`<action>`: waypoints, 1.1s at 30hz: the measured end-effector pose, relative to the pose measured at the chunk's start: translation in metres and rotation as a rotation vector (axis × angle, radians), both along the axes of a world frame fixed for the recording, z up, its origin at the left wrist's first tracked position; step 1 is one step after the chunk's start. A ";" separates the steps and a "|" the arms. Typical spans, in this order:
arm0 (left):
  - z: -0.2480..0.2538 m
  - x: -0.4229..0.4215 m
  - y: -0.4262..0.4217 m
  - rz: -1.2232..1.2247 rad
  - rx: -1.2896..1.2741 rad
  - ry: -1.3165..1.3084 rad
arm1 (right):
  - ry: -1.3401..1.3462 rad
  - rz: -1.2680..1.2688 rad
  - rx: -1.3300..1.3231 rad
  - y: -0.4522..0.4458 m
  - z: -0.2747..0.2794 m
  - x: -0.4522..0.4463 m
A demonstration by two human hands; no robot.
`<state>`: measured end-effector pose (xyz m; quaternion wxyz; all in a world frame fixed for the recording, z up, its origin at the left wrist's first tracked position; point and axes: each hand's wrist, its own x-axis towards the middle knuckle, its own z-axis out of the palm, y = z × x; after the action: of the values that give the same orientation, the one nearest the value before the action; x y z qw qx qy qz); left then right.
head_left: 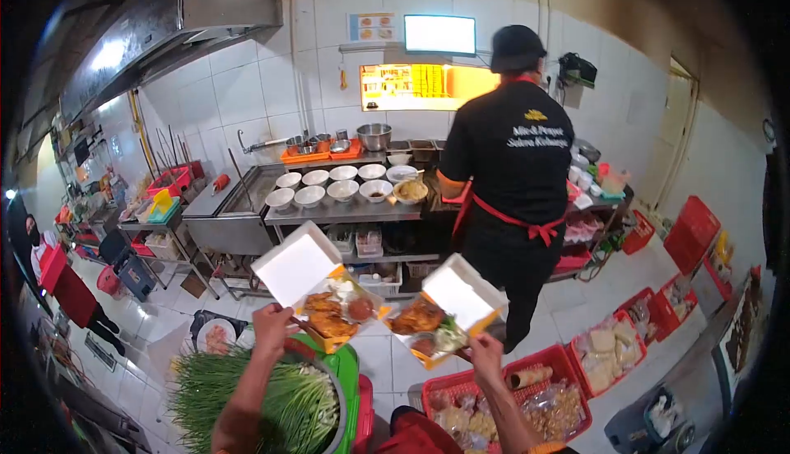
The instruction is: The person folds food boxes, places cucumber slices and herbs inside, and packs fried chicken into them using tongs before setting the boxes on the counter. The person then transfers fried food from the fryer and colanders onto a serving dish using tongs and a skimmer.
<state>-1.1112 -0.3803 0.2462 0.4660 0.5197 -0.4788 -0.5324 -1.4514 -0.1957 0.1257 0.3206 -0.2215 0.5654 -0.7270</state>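
My left hand [270, 329] grips the side of an open takeaway box [296, 263], its white lid flipped up. Inside lie a browned piece of chicken [327, 316], something pale and green, and a cup of red sauce [360, 309]. A second open takeaway box [462, 293] is held at its edge by my right hand [485, 353]. It carries similar browned chicken [418, 316], shredded greens [450, 335] and a sauce cup [424, 345]. Both boxes are in mid-air side by side, their near corners almost meeting. Fingers beneath the boxes are partly hidden.
A large pot of green onions [247, 405] stands below my left arm. Under my right arm is a red crate [568, 396] of bagged food. Ahead, a co-worker in black [518, 158] faces a steel counter [346, 212] with several white bowls. Another person [70, 285] stands far left.
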 end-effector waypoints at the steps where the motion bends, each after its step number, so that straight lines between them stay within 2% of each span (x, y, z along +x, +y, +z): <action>1: -0.002 0.005 -0.019 0.019 -0.069 0.015 | 0.019 0.018 0.070 -0.030 0.005 -0.001; 3: 0.006 0.007 -0.047 0.054 -0.067 0.049 | -0.119 0.079 0.006 -0.087 0.020 -0.001; 5: 0.016 0.004 -0.076 0.098 -0.055 0.015 | -0.100 0.147 0.026 -0.143 0.020 -0.012; 10: -0.003 -0.019 -0.171 0.263 -0.077 0.028 | -0.094 0.232 0.080 -0.282 0.018 -0.065; 11: -0.024 -0.019 -0.199 0.197 -0.152 -0.041 | -0.093 0.244 0.082 -0.310 0.015 -0.080; 13: -0.033 -0.044 -0.258 0.133 -0.249 -0.096 | -0.135 0.248 0.077 -0.375 0.030 -0.111; 15: -0.009 -0.087 -0.291 0.210 -0.082 0.123 | -0.048 0.264 0.037 -0.437 0.021 -0.157; 17: -0.002 -0.131 -0.361 0.177 -0.111 0.075 | 0.029 0.283 -0.002 -0.511 0.033 -0.211; 20: -0.010 -0.189 -0.450 0.091 -0.130 -0.071 | -0.038 0.159 -0.038 -0.574 0.061 -0.268; 22: -0.024 -0.236 -0.522 0.017 -0.142 0.073 | 0.108 0.061 0.003 -0.632 0.057 -0.323; 23: 0.003 -0.272 -0.537 0.097 -0.164 -0.234 | 0.057 0.057 -0.021 -0.651 0.073 -0.342; 24: -0.036 -0.286 -0.591 -0.024 -0.592 -0.095 | 0.008 0.052 -0.050 -0.670 0.088 -0.358; 25: 0.008 -0.323 -0.601 0.093 -0.381 -0.204 | 0.008 0.051 -0.050 -0.700 0.094 -0.375; 26: 0.001 -0.358 -0.648 0.209 -0.129 0.083 | -0.031 0.024 -0.088 -0.726 0.099 -0.394; 29: 0.023 -0.447 -0.730 0.160 -0.171 0.226 | -0.043 -0.071 -0.158 -0.788 0.133 -0.453; 30: 0.009 -0.471 -0.778 0.079 -0.334 0.012 | -0.057 -0.088 -0.149 -0.810 0.140 -0.467; 31: 0.003 -0.492 -0.816 0.012 -0.502 -0.207 | -0.069 -0.122 -0.250 -0.834 0.138 -0.486; 32: 0.010 -0.515 -0.840 -0.004 -0.531 -0.198 | -0.063 -0.141 -0.278 -0.865 0.128 -0.510; 33: 0.024 -0.540 -0.867 -0.021 -0.795 -0.809 | 0.019 -0.193 -0.161 -0.905 0.119 -0.538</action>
<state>-1.6512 -1.2473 0.2698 0.4001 0.4620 -0.7880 -0.0742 -1.9891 -1.1004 0.2444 0.2250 -0.1978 0.5268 -0.7954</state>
